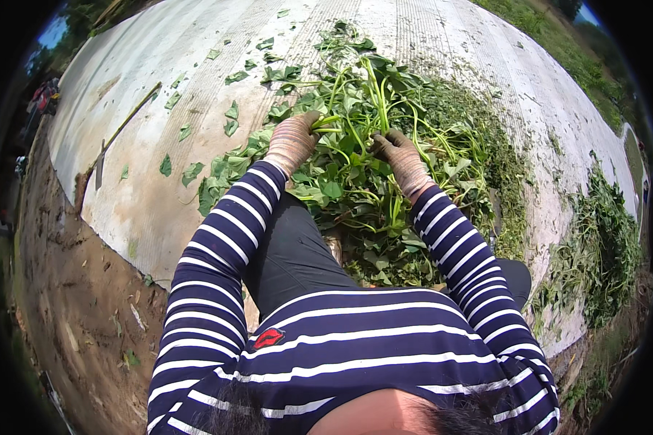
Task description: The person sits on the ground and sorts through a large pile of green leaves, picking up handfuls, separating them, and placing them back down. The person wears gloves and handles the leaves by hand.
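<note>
My left hand (pixel 295 140), in a knitted work glove with a dark palm, is closed on a few cut green stems (pixel 326 125). Level with it and a short gap to its right, my right hand (pixel 402 160), gloved the same way, grips the lower end of an upright bunch of long pale-green stems (pixel 378 98). Both hands are above a heap of leafy green vines (pixel 353 190) that lies between my legs. The vines have broad leaves and look like sweet potato vines. My fingertips are partly hidden by the gloves' backs and the stems.
Finely chopped greenery (pixel 500 157) is spread right of the heap on a pale concrete slab (pixel 196 43). Loose leaves (pixel 231 118) are scattered leftward. A long-handled tool, apparently a hoe (pixel 122 126), lies near the slab's left edge, beside bare soil (pixel 87 304). More vines (pixel 604 244) are piled far right.
</note>
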`<action>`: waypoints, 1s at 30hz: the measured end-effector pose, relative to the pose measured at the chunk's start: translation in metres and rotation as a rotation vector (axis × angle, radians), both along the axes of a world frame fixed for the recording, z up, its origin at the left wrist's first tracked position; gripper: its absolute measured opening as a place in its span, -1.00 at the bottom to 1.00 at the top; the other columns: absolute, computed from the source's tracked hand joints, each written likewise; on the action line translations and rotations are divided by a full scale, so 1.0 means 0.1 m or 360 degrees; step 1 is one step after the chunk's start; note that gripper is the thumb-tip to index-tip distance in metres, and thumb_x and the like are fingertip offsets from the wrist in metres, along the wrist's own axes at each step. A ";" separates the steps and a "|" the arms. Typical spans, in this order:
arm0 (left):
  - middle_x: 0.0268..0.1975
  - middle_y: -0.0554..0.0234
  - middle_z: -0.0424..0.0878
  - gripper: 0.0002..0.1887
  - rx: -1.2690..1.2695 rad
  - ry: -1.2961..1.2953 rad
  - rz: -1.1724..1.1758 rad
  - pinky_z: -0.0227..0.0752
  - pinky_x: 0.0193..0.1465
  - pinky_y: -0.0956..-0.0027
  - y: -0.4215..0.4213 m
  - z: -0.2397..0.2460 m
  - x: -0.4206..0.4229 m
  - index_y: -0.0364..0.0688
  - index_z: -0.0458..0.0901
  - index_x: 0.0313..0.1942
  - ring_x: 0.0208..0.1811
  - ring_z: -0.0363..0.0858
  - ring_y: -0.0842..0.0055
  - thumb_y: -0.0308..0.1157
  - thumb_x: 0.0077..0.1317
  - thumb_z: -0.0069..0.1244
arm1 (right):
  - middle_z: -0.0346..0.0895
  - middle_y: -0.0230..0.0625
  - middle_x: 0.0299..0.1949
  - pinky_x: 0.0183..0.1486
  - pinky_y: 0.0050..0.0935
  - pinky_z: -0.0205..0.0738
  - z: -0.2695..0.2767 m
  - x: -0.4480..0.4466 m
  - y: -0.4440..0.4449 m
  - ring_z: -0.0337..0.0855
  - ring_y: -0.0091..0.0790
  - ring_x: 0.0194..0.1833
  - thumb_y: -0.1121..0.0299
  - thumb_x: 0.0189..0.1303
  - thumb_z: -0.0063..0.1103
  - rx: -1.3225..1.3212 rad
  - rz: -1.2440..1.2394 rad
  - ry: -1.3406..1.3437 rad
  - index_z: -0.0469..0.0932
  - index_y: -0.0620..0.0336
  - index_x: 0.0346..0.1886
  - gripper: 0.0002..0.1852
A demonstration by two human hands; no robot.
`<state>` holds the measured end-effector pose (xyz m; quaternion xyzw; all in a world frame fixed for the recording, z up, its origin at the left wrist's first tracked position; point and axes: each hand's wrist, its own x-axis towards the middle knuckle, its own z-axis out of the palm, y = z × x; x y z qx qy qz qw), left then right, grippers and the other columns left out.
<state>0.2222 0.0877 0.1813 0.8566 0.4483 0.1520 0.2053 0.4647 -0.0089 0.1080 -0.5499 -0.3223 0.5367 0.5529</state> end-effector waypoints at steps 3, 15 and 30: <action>-0.14 -0.13 0.73 -0.64 0.0188 -0.0319 -0.0048 0.55 -0.05 0.09 -0.04 -0.11 0.08 -0.11 0.67 0.12 -0.12 0.68 -0.03 -0.37 0.31 0.17 | 0.71 -0.17 -0.12 -0.01 -0.42 0.61 -0.02 -0.27 -0.09 0.73 -0.36 -0.12 0.41 0.40 0.26 0.0148 0.0101 -0.0238 0.55 0.35 0.10 -0.71; -0.18 0.20 0.76 -0.52 -0.0819 -0.0687 0.0034 0.52 -0.09 0.35 -0.15 -0.12 0.33 -0.29 0.64 0.09 -0.21 0.59 0.57 -0.03 0.44 0.17 | 0.66 -0.31 -0.18 -0.09 -0.41 0.67 0.15 -0.48 -0.04 0.72 -0.41 -0.24 0.06 0.50 0.18 -0.0009 0.0049 0.0345 0.54 0.25 0.16 -0.56; 0.02 0.06 0.62 -0.56 0.0630 0.0127 -0.0414 0.59 -0.07 0.08 -0.09 0.12 0.37 -0.09 0.63 0.03 -0.09 0.68 0.05 -0.50 0.09 0.23 | 0.61 -0.28 -0.21 -0.07 -0.34 0.71 0.20 -0.54 -0.18 0.75 -0.33 -0.25 0.20 0.56 0.05 -0.0094 -0.0125 0.0535 0.51 0.27 0.10 -0.68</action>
